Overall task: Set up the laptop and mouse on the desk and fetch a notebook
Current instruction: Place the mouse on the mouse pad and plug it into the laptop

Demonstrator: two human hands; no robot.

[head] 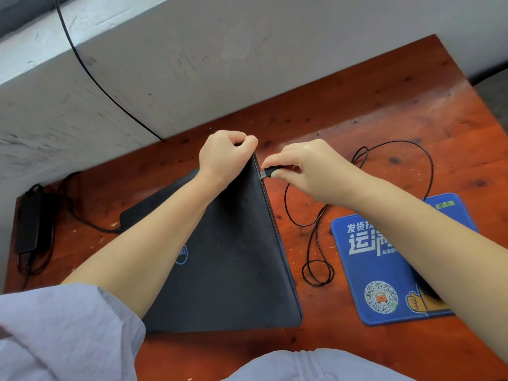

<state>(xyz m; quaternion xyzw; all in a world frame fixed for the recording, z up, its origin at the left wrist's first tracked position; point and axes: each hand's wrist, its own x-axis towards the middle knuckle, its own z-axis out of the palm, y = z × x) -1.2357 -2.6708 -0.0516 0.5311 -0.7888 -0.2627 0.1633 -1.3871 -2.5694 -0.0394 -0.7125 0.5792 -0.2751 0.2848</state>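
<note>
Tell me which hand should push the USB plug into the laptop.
The right hand: it already pinches the USB plug at the laptop side edge. The left hand grips the laptop's far corner, steadying it.

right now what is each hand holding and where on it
The left hand grips the closed laptop at its far right corner. The right hand pinches the cable's USB plug by its black body, at the laptop's edge.

The right forearm covers part of the blue mouse pad and what may be the mouse, a dark shape barely showing at its edge. The left hand hides the laptop far corner. The power adapter cord leaves the frame's left edge.
</note>
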